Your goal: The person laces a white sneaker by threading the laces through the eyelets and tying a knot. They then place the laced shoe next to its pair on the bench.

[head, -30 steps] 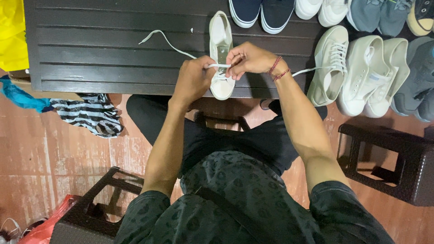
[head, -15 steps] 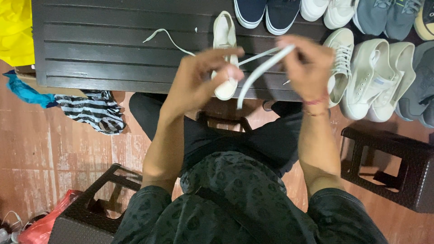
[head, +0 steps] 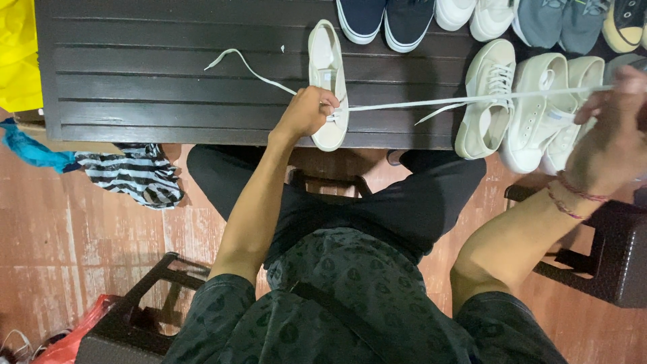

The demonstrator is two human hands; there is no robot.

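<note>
- The left hand (head: 306, 111) is clamped on the side of a cream sneaker (head: 328, 81) lying at centre top of the frame, on the dark slatted table (head: 135, 87).
- The right hand (head: 617, 131), at the right edge, is closed around a white lace (head: 458, 102), stretched taut across to the sneaker.
- More sneakers (head: 532, 101) are lined up at the upper right.
</note>
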